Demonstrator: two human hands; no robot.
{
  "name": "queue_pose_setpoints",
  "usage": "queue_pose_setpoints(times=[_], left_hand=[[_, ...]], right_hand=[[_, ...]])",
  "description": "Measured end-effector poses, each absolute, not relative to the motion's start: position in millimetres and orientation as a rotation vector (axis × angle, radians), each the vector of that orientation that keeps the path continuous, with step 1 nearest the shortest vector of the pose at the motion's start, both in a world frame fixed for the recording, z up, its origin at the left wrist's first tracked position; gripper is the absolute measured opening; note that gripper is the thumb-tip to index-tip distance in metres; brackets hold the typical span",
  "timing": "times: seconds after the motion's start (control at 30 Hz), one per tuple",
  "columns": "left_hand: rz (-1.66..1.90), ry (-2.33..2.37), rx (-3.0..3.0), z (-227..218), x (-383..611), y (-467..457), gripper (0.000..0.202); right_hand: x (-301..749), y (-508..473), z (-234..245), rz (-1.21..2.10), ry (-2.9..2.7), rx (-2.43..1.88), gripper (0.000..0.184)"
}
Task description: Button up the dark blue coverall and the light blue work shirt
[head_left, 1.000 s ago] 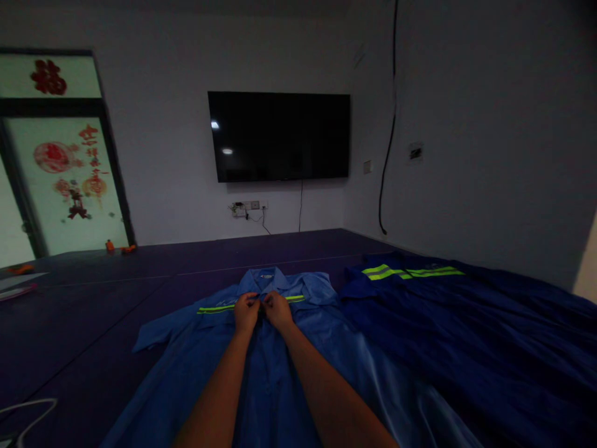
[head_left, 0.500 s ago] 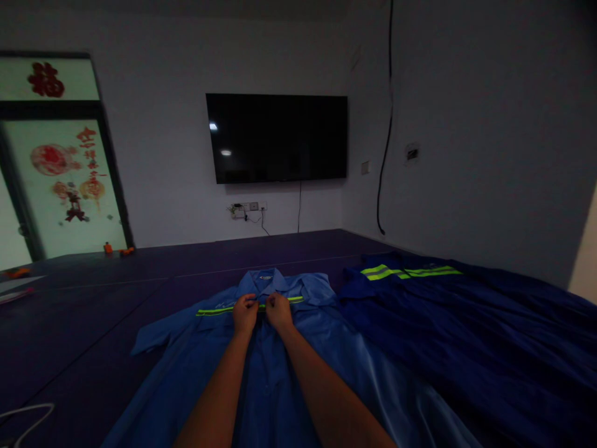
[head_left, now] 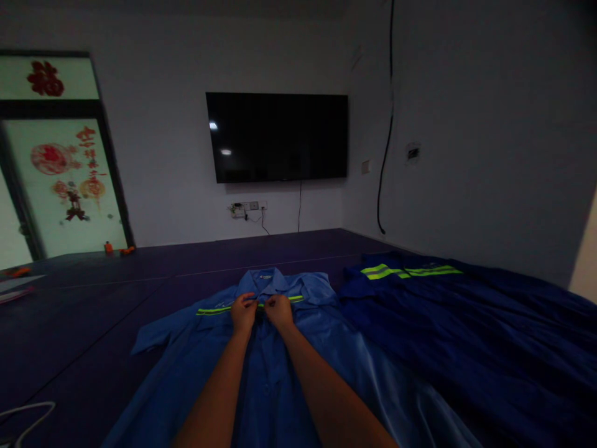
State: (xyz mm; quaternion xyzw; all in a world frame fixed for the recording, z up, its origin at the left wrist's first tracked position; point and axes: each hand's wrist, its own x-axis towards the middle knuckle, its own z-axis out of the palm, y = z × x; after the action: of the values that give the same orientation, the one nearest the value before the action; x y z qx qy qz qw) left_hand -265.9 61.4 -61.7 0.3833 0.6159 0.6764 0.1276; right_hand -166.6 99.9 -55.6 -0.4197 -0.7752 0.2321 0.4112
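Observation:
A light-blue work shirt point(head_left: 275, 386) with a collar and a yellow-green reflective stripe lies spread out in front of me, collar pointing away. My left hand point(head_left: 244, 313) pinches the shirt's front opening at the stripe, just below the collar. Close beside it, my right hand point(head_left: 278, 311) has its fingers closed on the other side of the same opening. The fingertips almost meet; whether a button is between them is too small and dark to see.
A dark-blue garment point(head_left: 448, 323) with reflective stripes lies to the right, touching the shirt. The purple surface point(head_left: 93, 317) carries a white cable point(head_left: 32, 407) at near left and small orange objects point(head_left: 109, 247) far left. A television point(head_left: 280, 137) hangs on the wall.
My left hand has shifted very slightly left, and the fingers of both hands have moved a little at the shirt's opening. The garments lie as before.

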Motion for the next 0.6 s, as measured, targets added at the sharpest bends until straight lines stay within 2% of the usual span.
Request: queue_pose_setpoints(times=[0.27,0.43,0.6], left_hand=[[1.979,1.777,1.114,-60.8,-264.2,60.6,0.028],[1.968,1.801,1.145,-60.2,-264.0,60.6,0.026],[1.953,1.823,1.179,-59.0,-264.0,60.7,0.026]], right_hand=[[-166.2,98.9,-54.6,0.552,-1.98,-1.066,0.019],[-164.5,97.4,-52.1,0.634,-1.91,-1.058,0.03],[-163.8,95.8,-51.7,0.649,-1.949,-1.032,0.025]])
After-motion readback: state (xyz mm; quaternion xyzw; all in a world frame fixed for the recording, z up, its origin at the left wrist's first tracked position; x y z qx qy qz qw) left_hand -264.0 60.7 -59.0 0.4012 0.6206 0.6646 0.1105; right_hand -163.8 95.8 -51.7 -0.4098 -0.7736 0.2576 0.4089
